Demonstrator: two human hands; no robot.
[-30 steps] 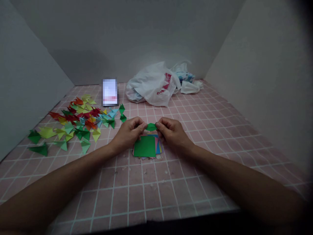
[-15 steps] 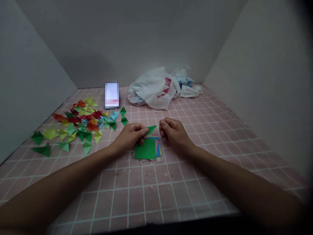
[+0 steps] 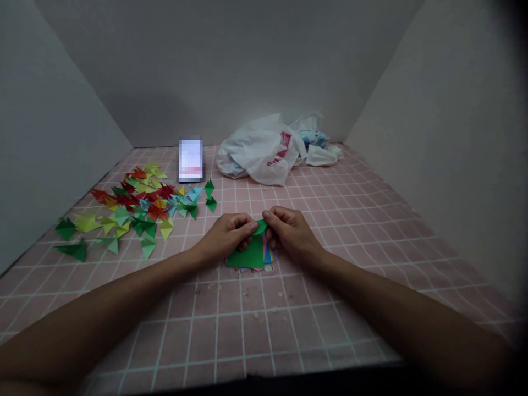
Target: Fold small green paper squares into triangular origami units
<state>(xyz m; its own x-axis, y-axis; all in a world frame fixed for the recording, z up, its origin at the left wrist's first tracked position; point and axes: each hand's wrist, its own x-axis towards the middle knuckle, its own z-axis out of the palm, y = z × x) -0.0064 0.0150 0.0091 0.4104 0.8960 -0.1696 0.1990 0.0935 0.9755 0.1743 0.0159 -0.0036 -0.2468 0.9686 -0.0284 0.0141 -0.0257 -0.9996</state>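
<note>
Our left hand (image 3: 226,235) and right hand (image 3: 289,231) met at centre, fingertips of both pinching small green fold (image 3: 259,226). Fold sat just above green-topped paper stack (image 3: 248,256) on pink tiled floor (image 3: 264,330). We judged fold light, thin, easily creased; best gripped at ends. Long axis ran left-right, tip toward right. Folded pieces (image 3: 132,212) lay far left; white bag (image 3: 258,151) far behind.

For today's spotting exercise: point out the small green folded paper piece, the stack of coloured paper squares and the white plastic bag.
green folded paper piece (image 3: 260,226), head view, its tip between both hands
stack of paper squares (image 3: 249,257), head view, green top sheet
white plastic bag (image 3: 258,149), head view, its crumpled middle
</note>
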